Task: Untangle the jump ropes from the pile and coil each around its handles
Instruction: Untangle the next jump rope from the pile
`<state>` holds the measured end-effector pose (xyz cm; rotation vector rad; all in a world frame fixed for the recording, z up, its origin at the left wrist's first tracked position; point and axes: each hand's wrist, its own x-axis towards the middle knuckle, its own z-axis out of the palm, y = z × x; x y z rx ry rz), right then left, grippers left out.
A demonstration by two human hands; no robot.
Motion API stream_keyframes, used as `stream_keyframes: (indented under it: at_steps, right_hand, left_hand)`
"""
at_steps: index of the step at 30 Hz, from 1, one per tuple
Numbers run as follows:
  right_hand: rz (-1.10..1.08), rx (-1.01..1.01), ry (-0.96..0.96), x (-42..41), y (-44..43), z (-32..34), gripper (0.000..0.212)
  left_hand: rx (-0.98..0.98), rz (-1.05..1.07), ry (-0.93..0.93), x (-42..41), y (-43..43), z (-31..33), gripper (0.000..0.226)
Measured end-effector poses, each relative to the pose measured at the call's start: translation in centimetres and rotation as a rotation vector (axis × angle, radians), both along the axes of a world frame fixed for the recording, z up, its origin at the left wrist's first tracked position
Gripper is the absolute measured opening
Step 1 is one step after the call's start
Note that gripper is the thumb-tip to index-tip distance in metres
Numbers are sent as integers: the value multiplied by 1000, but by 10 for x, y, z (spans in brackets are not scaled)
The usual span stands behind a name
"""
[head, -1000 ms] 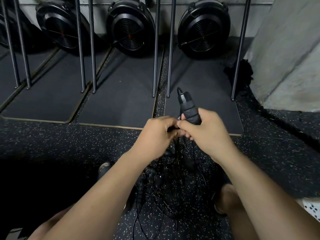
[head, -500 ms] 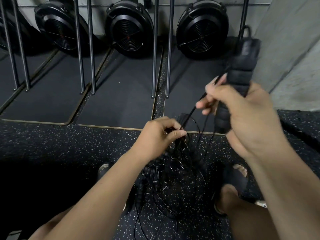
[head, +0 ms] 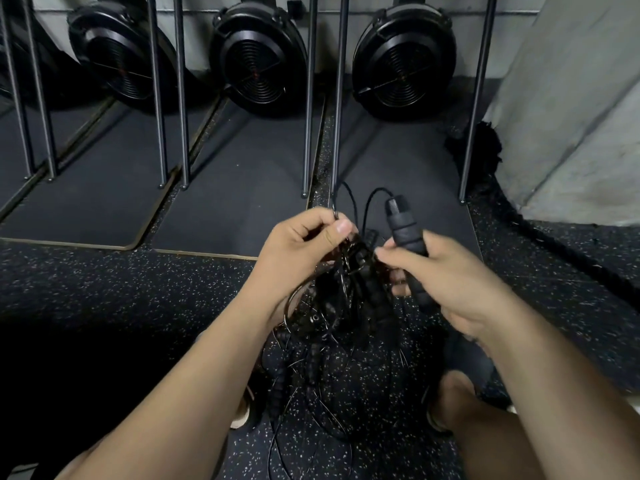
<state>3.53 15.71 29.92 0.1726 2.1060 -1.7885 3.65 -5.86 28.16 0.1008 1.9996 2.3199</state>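
Tangle (head: 332, 323) hangs between the knees, trailing onto the floor (head: 104, 289), lifted so strands can drop free. Left hand (head: 298, 251) pinches a cord (head: 349, 199), probably feeding slack. Right hand (head: 446, 282) wraps one handle (head: 405, 233), upright, ready to thread. Fans (head: 256, 67) beyond.

Black ropes (head: 332, 306), black foam handle (head: 407, 233); black floor (head: 104, 289) white-speckled; grey mats (head: 242, 188)

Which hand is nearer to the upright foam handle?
Right. The right hand grips the foam handle; the left hand is apart from it on its left, fingers pinching the tangled ropes.
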Motion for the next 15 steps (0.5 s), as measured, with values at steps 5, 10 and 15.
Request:
stream_keyframes:
  at_steps: [5, 10, 15]
  right_hand:
    - [63, -206, -59, 17, -15, -2, 17]
    - [12, -261, 134, 27, -36, -3, 18]
    - [55, -89, 288, 26, -33, -6, 17]
  left_hand:
    - [215, 58, 12, -1, -5, 9, 13]
    - [259, 89, 19, -4, -11, 18, 16]
    - [161, 96, -11, -2, -20, 18, 15]
